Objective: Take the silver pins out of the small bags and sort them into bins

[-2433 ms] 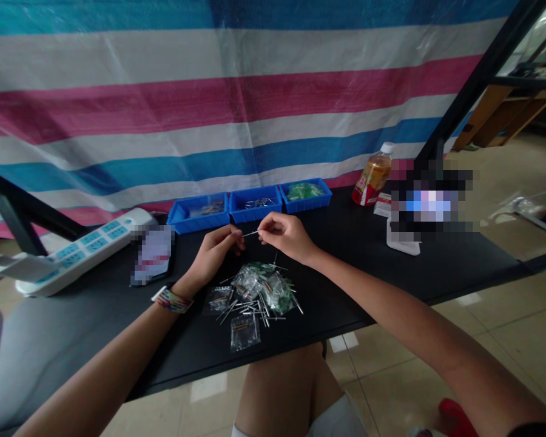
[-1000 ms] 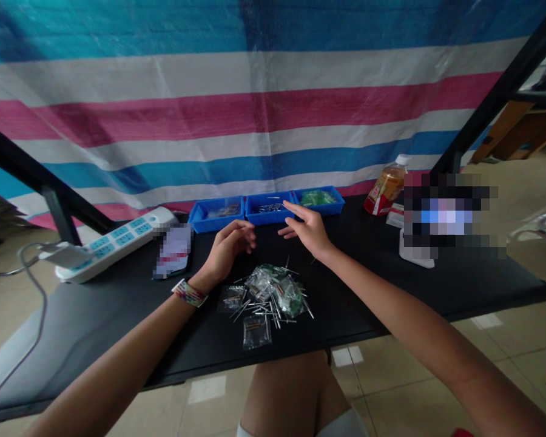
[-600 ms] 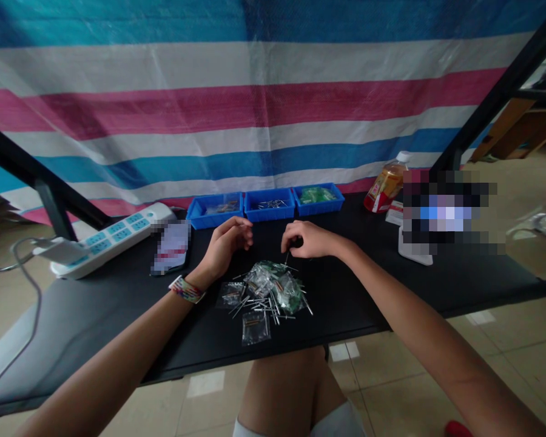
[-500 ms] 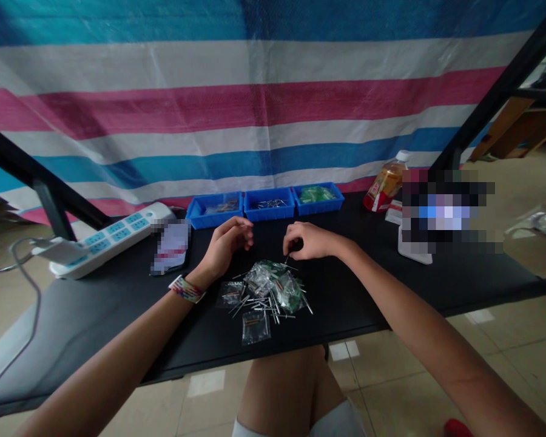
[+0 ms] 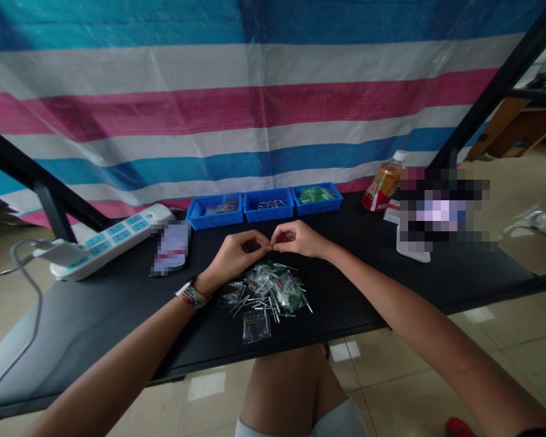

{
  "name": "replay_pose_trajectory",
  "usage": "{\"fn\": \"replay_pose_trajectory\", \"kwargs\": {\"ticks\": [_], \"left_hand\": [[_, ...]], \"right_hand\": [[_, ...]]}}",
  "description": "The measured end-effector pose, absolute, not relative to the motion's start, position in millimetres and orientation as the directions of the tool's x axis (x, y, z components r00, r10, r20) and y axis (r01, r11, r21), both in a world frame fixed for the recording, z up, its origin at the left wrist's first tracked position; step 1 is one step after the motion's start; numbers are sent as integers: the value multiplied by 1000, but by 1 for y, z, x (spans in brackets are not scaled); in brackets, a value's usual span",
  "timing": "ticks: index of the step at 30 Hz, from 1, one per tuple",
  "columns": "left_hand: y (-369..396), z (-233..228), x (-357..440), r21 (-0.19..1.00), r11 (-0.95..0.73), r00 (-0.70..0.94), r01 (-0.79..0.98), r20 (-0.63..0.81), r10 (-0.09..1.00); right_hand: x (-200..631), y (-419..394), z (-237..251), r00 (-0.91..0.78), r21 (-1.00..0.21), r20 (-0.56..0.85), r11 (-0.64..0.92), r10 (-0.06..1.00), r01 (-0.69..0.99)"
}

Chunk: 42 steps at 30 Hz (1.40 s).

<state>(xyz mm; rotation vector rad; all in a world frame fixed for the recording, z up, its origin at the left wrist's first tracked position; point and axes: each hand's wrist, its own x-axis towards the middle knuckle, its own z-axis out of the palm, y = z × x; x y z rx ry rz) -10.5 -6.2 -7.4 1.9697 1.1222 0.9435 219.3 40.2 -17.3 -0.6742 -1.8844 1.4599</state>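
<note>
The fingertips of the left hand (image 5: 242, 254) and the right hand (image 5: 303, 238) meet over the worktop (image 5: 346, 303); each grip is a narrow pinch of thumb and fingers, and I cannot tell how firmly it closes or whether some thin piece is inside. From this meeting point, the small plastic bags (image 5: 260, 280) and metal rods (image 5: 276, 311) lie heaped on the worktop toward its near edge, and the left hand seems the nearer of the 2. The rods share no common long axis: several point roughly to the near edge, others lie crosswise. 1 flat bag (image 5: 256, 329) lies at the near side of the heap. Beyond the hands, in a row of 3, stand the left blue tray (image 5: 216, 221) with bagged pieces, the middle blue tray (image 5: 269, 213) with rods and the right blue tray (image 5: 318, 207) with green pieces.
</note>
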Motion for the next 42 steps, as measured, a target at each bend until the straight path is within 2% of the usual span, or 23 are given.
{"fn": "replay_pose_trajectory", "kwargs": {"ticks": [5, 12, 19, 22, 25, 29, 35, 38, 42], "left_hand": [[-6, -9, -12, 806, -450, 328, 384, 337, 883], [-7, -5, -11, 807, -443, 198, 390, 397, 896], [-4, 1, -12, 927, -365, 213, 83, 342, 916], [-3, 1, -12, 921, -385, 204, 67, 365, 909], [-2, 1, -13, 910, -399, 161, 108, 380, 911], [-2, 0, -13, 926, -354, 126, 135, 338, 933], [0, 1, -16, 935, -313, 177, 168, 283, 942], [0, 3, -17, 952, -265, 224, 153, 228, 948], [-1, 5, -17, 949, -249, 257, 195, 195, 946]], "right_hand": [[209, 36, -20, -548, -984, 174, 159, 818, -75], [205, 34, -22, -485, -984, 111, 29, 868, -173], [205, 28, -14, -550, -961, 26, -130, 835, -243], [206, 25, -10, -601, -944, -17, -211, 799, -255], [206, 23, -8, -577, -919, -43, -259, 816, -298], [206, 23, -8, -522, -919, -8, -212, 853, -333], [206, 24, -11, -454, -932, 43, -128, 890, -339], [206, 24, -11, -382, -946, 113, -18, 917, -323], [205, 20, -8, -336, -960, 255, 195, 907, -201]]}}
